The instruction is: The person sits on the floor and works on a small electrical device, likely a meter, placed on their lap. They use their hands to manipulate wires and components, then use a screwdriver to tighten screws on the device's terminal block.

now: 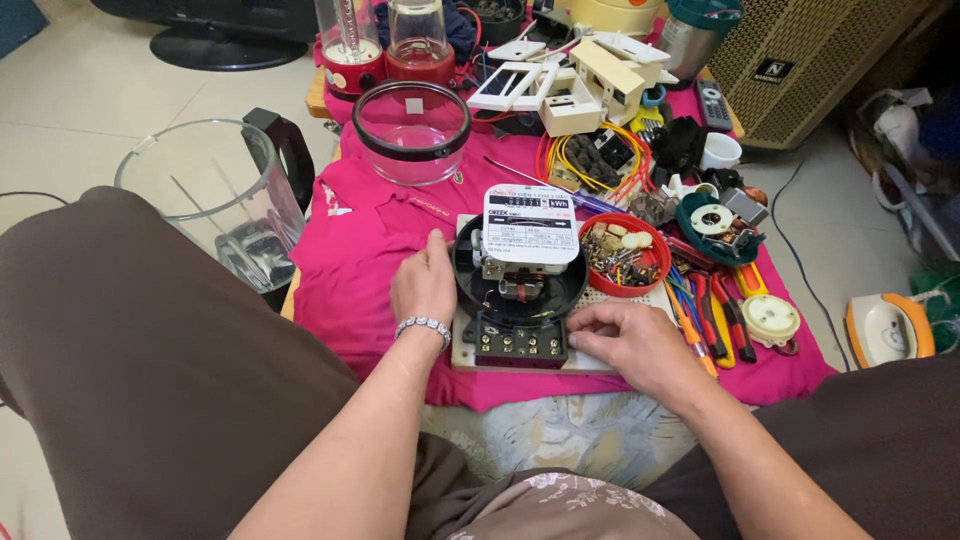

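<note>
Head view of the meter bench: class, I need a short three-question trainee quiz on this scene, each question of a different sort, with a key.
1. True or false: the left hand rests against the left edge of the open meter.
2. Which thing lies just right of the meter's white faceplate?
A. a red bowl of small parts
B. a glass jug
C. a remote control
3. Fill in: the right hand lies at the meter's lower ____ corner, on the board.

Key:
1. True
2. A, the red bowl
3. right
</note>
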